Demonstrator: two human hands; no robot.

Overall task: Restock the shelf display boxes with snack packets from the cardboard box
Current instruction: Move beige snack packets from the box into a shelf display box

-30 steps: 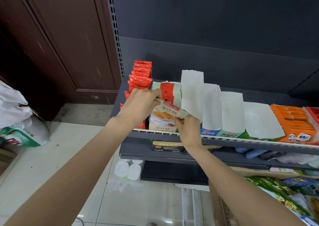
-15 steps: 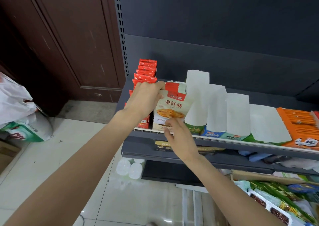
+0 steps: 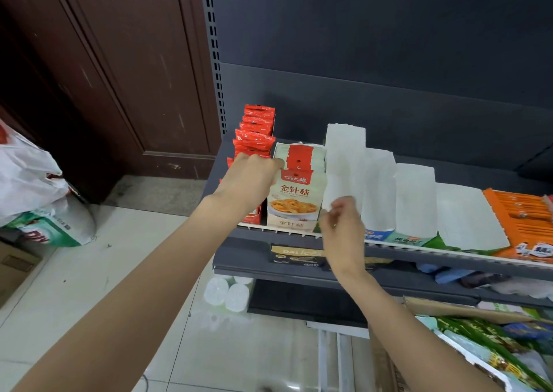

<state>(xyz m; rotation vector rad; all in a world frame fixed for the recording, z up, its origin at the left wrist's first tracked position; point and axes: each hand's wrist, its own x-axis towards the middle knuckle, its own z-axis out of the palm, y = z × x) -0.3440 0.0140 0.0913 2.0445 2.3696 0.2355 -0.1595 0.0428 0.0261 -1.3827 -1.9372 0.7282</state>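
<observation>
Cardboard shows at the lower right, where the cardboard box (image 3: 466,310) lies open with green snack packets (image 3: 490,346) inside it, below the shelf (image 3: 302,237). Nearer the shelf edge, the right hand (image 3: 341,227) hangs with its fingers loosely curled and holding nothing, just in front of a white display box (image 3: 344,164). Farther back, the left hand (image 3: 248,182) rests against the left side of the front mushroom packet (image 3: 294,194), which stands upright in its row beside the red packets (image 3: 254,131).
</observation>
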